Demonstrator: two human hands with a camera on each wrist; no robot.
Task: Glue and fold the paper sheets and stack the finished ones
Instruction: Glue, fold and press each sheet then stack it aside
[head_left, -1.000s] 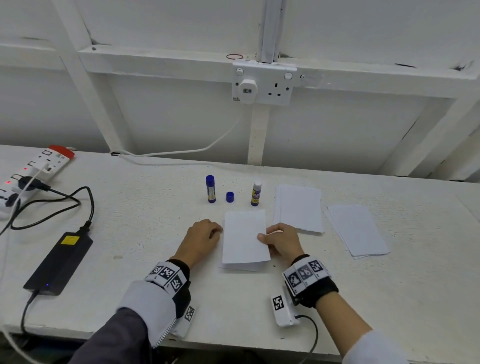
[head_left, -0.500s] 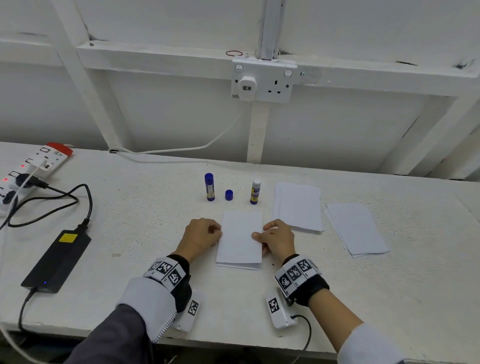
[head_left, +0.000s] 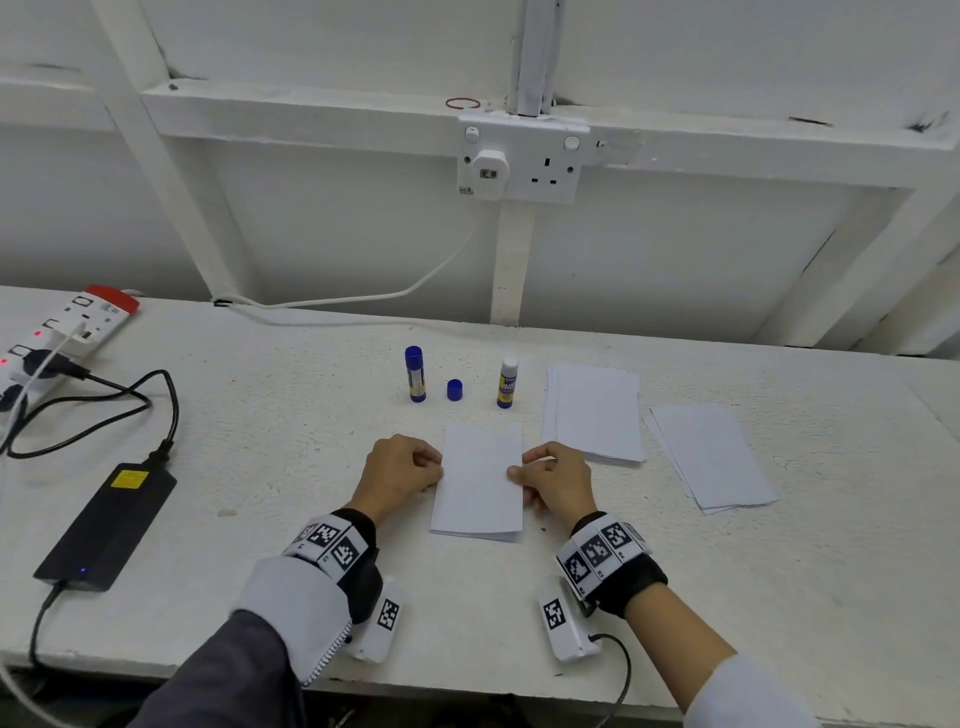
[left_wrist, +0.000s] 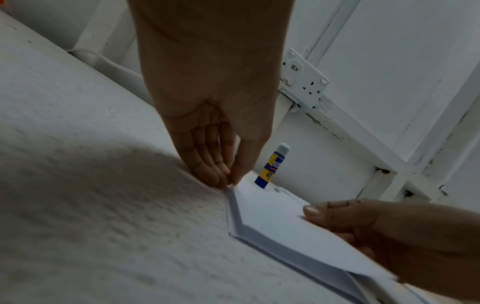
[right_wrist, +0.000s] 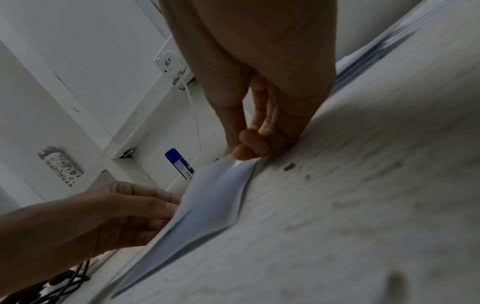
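Your left hand (head_left: 402, 475) pinches folded sheet (head_left: 480, 486) at left edge, right hand (head_left: 556, 480) pinches right edge; sheet between your hands, fold likely near done. Beyond right hand: two paper piles (head_left: 595, 413), (head_left: 709, 457), which finished cannot tell. Uncapped glue stick (head_left: 507, 383) ahead; more sheets likely remain.

Left hand (head_left: 400, 475) and right hand (head_left: 556, 480) pinch folded sheet (head_left: 480, 480).
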